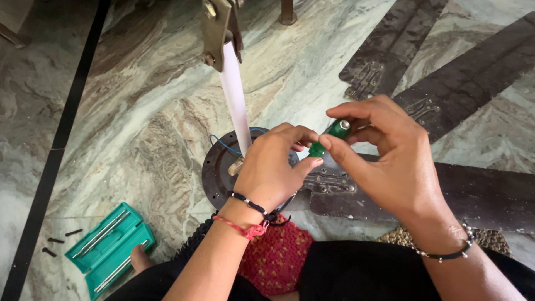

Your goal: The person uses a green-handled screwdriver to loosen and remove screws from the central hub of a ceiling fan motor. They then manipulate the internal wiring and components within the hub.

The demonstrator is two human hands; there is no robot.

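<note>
- Both forearms filled the near edge of the view, over a red knitted mat (276, 259) and dark trousers.
- Right hand (390, 161) pinched a green screwdriver (330, 136) by its handle between thumb and fingers; the metal cap of the handle faced up and right.
- Left hand (273, 167) curled over the tool's lower end, fingers closed around it (whether it gripped the shaft or a bit I cannot tell, as the fingers hid it).
- Screwdriver's long axis ran slantwise, handle high to the right, working end down to the left, above the fan motor (220, 173) on the floor.
- Judging by the layout, the job looked midway: three dark blades (473, 195) lay spread around the motor, the green bit case (108, 251) sat open near the floor's lower left corner, loose screws (56, 241) beside it.
- White rod (234, 95) rose from the motor.
</note>
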